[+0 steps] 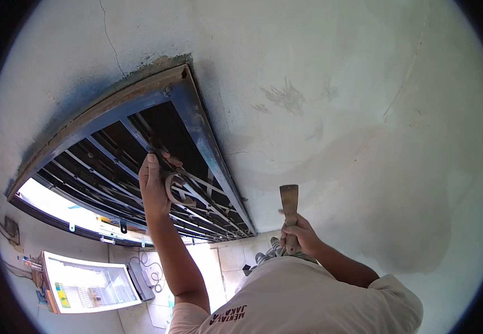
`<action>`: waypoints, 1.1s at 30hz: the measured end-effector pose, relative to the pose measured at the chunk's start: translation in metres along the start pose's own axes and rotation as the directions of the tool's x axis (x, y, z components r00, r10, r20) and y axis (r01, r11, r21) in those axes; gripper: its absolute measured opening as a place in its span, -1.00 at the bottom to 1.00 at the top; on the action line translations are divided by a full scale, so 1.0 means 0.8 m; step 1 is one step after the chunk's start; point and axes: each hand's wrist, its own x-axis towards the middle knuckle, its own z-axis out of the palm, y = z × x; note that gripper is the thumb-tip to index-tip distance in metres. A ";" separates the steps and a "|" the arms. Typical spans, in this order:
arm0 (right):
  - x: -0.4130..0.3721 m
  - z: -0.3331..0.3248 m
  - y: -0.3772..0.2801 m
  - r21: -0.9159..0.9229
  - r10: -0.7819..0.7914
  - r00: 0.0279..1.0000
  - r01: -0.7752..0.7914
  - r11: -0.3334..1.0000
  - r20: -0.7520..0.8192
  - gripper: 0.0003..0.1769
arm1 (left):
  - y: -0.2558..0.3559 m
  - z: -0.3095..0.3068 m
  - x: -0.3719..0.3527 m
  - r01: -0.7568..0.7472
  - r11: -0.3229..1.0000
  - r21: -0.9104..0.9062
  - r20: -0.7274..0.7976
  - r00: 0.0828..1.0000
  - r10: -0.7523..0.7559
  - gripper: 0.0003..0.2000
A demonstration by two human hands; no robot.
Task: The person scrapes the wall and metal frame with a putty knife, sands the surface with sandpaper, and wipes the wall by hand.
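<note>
My left hand (153,181) is raised to the metal window grille (133,133), its fingers wrapped round one of the bars. A beige ring, which looks like a roll of tape (171,189), hangs at the wrist of that hand. Blue, worn paint covers the window frame (197,125) around the grille. Lower right, in front of the chest, my right hand (300,231) is closed round the handle of a scraper (289,201). The scraper's flat blade points up, apart from the frame.
A pale wall (319,139) with cracks, scratches and a damp-looking patch fills the right side. At lower left stands a white-framed glass display case (91,283), with cables nearby. Bright light comes through openings below the grille.
</note>
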 end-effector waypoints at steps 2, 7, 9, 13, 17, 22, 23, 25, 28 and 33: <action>0.017 0.001 -0.008 0.027 0.009 0.999 -0.008 1.000 -0.035 -0.53 | -0.004 0.000 0.002 -0.009 1.000 -0.029 0.005 1.000 0.009 -0.65; 0.051 0.013 -0.013 0.044 -0.051 0.992 0.057 0.997 -0.116 -0.64 | -0.017 -0.004 0.005 -0.022 0.998 -0.059 0.002 1.000 0.022 -0.63; 0.060 0.022 -0.028 -0.007 -0.136 0.983 0.136 0.991 -0.124 -0.72 | -0.018 -0.004 0.006 -0.030 0.997 -0.070 0.000 1.000 0.030 -0.63; 0.086 0.030 -0.049 -0.053 -0.251 0.958 0.246 0.968 -0.137 -0.83 | -0.020 -0.001 0.004 -0.041 0.997 -0.071 -0.014 0.999 0.040 -0.63; 0.105 0.027 -0.054 -0.084 -0.289 0.944 0.279 0.957 -0.160 -0.89 | -0.019 0.002 0.004 -0.046 0.996 -0.074 -0.026 0.999 0.044 -0.62; 0.096 0.029 -0.037 -0.144 -0.269 0.937 0.242 0.960 -0.223 -0.90 | -0.021 0.004 0.006 -0.052 0.996 -0.068 -0.049 0.998 0.048 -0.61; 0.095 0.028 -0.027 -0.139 -0.274 0.939 0.249 0.959 -0.209 -0.90 | -0.023 0.003 0.006 -0.053 0.996 -0.070 -0.048 0.998 0.050 -0.61; 0.100 0.034 -0.036 -0.141 -0.294 0.936 0.270 0.953 -0.192 -0.89 | -0.021 0.002 0.006 -0.049 0.998 -0.046 -0.041 0.998 0.047 -0.61; 0.120 0.032 -0.054 -0.155 -0.358 0.909 0.330 0.931 -0.213 -0.89 | -0.017 0.005 0.003 -0.034 0.999 -0.030 -0.055 0.998 0.032 -0.61; 0.103 0.029 -0.037 -0.159 -0.300 0.928 0.269 0.950 -0.223 -0.88 | -0.022 0.003 0.006 -0.047 0.997 -0.059 -0.054 0.998 0.044 -0.61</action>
